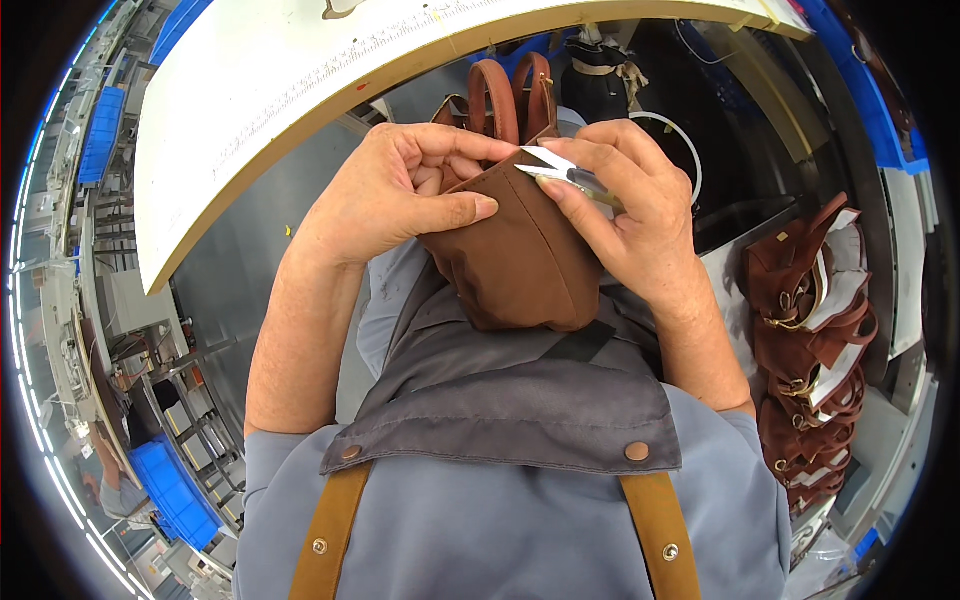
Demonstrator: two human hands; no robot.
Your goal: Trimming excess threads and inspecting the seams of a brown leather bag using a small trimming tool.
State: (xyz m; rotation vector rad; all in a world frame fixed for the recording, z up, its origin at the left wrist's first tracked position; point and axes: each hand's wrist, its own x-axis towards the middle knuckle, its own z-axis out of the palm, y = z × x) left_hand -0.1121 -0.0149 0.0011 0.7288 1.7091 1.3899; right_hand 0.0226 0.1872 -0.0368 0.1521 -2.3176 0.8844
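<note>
My left hand (400, 190) grips the upper edge of a brown bag (515, 270), index finger stretched along the rim and thumb pressed on its outer face near a line of stitching. Two reddish-brown handles (490, 95) rise behind it. My right hand (645, 210) holds small metal snips (555, 170), their pale blades parted at the bag's top seam, just beside my left fingertip. The bag rests over my lap on my dark grey apron (500, 400).
A curved-looking white board (230, 90) with printed scales crosses the top. A stack of reddish-brown bags (805, 340) sits at right. Blue bins (170, 485) line both sides; a co-worker's arm (108, 460) shows at lower left. A black bundle (590, 80) lies beyond the handles.
</note>
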